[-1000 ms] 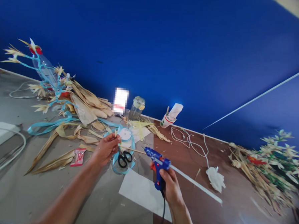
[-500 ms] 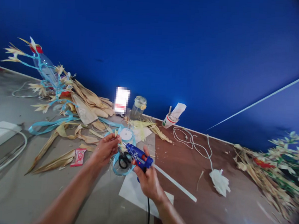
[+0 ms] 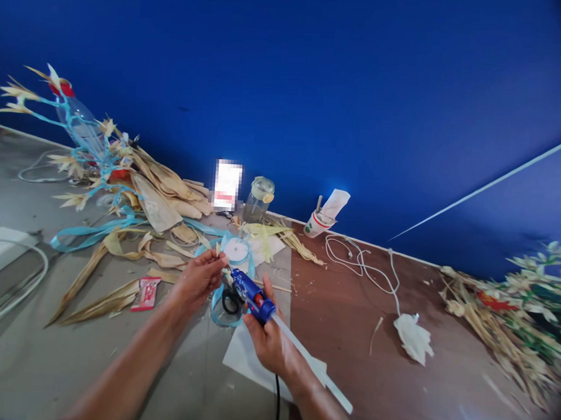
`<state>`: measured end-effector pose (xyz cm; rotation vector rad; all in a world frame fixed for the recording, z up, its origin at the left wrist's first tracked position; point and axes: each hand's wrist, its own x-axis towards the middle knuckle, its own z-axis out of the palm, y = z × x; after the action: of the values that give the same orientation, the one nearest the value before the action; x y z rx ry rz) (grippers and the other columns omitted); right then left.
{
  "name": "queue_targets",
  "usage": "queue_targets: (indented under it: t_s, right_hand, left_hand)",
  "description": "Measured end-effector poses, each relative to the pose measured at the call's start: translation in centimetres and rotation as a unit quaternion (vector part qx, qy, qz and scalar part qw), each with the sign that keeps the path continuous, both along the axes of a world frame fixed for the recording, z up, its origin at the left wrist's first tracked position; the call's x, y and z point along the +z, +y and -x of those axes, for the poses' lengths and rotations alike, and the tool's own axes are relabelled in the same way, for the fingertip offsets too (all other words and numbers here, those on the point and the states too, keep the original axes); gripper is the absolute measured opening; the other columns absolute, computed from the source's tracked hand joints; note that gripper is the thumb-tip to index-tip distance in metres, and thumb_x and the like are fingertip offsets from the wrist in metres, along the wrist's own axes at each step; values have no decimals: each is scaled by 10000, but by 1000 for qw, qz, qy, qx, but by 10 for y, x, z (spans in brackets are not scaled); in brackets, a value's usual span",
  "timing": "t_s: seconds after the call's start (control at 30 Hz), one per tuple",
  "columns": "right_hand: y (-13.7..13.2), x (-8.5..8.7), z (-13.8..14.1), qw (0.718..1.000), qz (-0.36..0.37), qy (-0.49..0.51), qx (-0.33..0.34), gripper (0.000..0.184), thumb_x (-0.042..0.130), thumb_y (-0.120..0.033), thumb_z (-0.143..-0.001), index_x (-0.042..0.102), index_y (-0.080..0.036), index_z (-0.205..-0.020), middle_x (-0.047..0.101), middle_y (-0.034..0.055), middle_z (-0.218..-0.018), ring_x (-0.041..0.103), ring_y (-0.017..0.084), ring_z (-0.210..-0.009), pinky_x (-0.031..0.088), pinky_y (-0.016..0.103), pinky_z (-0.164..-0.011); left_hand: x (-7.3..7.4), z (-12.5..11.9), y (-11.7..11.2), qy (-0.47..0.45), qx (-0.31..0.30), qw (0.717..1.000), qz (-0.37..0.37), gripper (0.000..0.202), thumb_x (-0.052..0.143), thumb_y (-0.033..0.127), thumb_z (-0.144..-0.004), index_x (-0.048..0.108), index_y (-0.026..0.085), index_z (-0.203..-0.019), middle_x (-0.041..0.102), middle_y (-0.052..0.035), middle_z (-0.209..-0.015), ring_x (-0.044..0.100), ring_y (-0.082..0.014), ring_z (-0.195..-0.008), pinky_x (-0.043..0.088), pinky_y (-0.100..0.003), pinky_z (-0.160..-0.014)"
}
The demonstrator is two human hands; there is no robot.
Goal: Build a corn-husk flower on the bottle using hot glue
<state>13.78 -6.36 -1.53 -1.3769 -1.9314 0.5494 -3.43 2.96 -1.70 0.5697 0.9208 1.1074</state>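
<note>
Currently, the nearly closed left hand [image 3: 204, 276] is pinching a pale sliver [image 3: 217, 249]; the half-curled right hand [image 3: 268, 342] is holding a blue glue gun [image 3: 249, 291].

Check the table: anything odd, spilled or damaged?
The bright patch left of the clear jar looks odd: it is pixelated, hiding what's there. No spill shows around the glue gun.

We read this as a craft corner: a worktop [image 3: 407, 386] along a deep-blue wall [image 3: 314, 99]. Evidence we log: glue gun [image 3: 250, 291] in use position, black-handled scissors [image 3: 224, 298], white spool [image 3: 236, 250], blue ribbon [image 3: 105, 227], heaped dried husks [image 3: 161, 210], white-petalled flowers [image 3: 534, 292] at right. Home or workshop, we cannot tell.
</note>
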Motion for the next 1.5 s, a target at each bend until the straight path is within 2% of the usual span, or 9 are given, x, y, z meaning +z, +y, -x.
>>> queue_targets:
  t_s: [0.17, 0.37, 0.67, 0.9, 1.07, 1.27, 1.5]
  right_hand:
    - [0, -7, 0, 1000, -11, -12, -7, 685, 420, -365, -915, 133, -89, -1472, 516, 208, -1316, 585, 303, -1114, 508, 429, -910]
    - [1, -13, 0, 999, -41, -34, 1, 730, 420, -345, -921, 8, -122, -1481, 380, 190, -1436, 439, 302, -1277, 472, 442, -964]
    - [0, -9, 0, 998, -52, -42, -1, 736, 442, -318, -910, 20, -126, -1482, 414, 163, -1422, 506, 274, -1221, 489, 400, -956]
    - [-4, -8, -1, 999, -36, -39, 5, 717, 414, -334, -926, 8, -133, -1482, 406, 164, -1425, 479, 281, -1244, 469, 418, -978]
    - [-6, -6, -2, 999, -24, -24, 6, 736, 429, -325, -917, 5, -115, -1481, 462, 186, -1375, 521, 301, -1197, 474, 441, -968]
    - [-2, -5, 1, 999, -33, -30, 24, 755, 433, -301, -916, -41, -128, -1478, 368, 178, -1446, 435, 290, -1281, 447, 439, -998]
    - [1, -7, 4, 998, -47, -28, 33, 756, 427, -277, -915, -51, -109, -1475, 384, 186, -1433, 445, 280, -1274, 446, 421, -1002]
  left_hand:
    - [4, -1, -1, 0, -4, 1000, 4, 317, 790, 245, -595, 501, 156, -690, 421, 100, -496, 299, -2, -364, 208, -123, -341]
    - [4, 0, -1, -6, -4, 1000, 2, 323, 795, 237, -585, 499, 154, -683, 424, 96, -493, 298, -3, -368, 202, -126, -343]
    - [4, 1, -1, -7, -11, 1000, 10, 311, 785, 242, -611, 497, 159, -696, 364, 109, -468, 280, -4, -365, 200, -123, -344]
    - [6, 2, -1, -15, -4, 1000, 14, 329, 790, 233, -594, 485, 166, -698, 377, 110, -493, 278, 0, -357, 196, -124, -337]
    - [7, 1, -2, 10, 0, 1000, 7, 327, 795, 251, -584, 503, 158, -699, 381, 109, -506, 271, 6, -358, 196, -127, -339]
    - [6, 0, -2, 14, -11, 1000, -2, 306, 785, 260, -603, 515, 153, -698, 383, 103, -502, 264, 4, -369, 198, -128, -346]
    - [11, 0, -3, 14, -20, 1000, 8, 325, 792, 273, -593, 504, 155, -685, 353, 113, -472, 240, 0, -359, 183, -125, -332]
